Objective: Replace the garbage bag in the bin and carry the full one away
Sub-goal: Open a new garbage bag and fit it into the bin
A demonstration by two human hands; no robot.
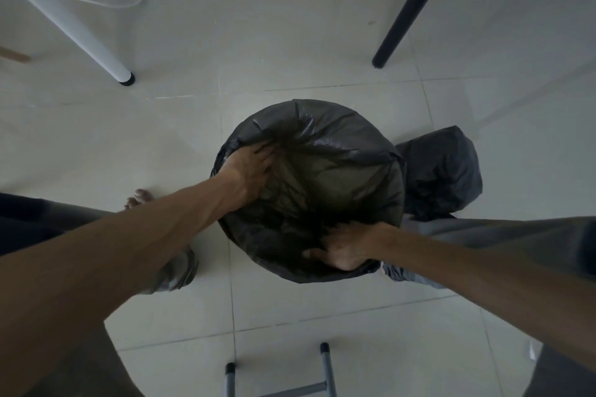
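Bending over the bin [308, 274], the person has both hands down in a dark garbage bag [325, 151] that lines it; bag's edge is folded over the rim all round, w/ the bin itself hidden under the plastic. Left hand [250, 176] sits at approx. 9 o'clock on the rim, fingers spread wide and pressed flat against the liner's inner wall; right hand [343, 246] is at approx. 5 o'clock, fingers curled over the rim edge, gripping the plastic there. Full bag [442, 171], dark & bulging, sits on the tiled floor [161, 145] just beside the bin at 3 o'clock; touching or not, can't tell. White table leg [69, 26] stands at 10 o'clock, black leg [416, 5] at 1 o'clock, both well apart from the bin; bare toes [140, 198] show near the left forearm.
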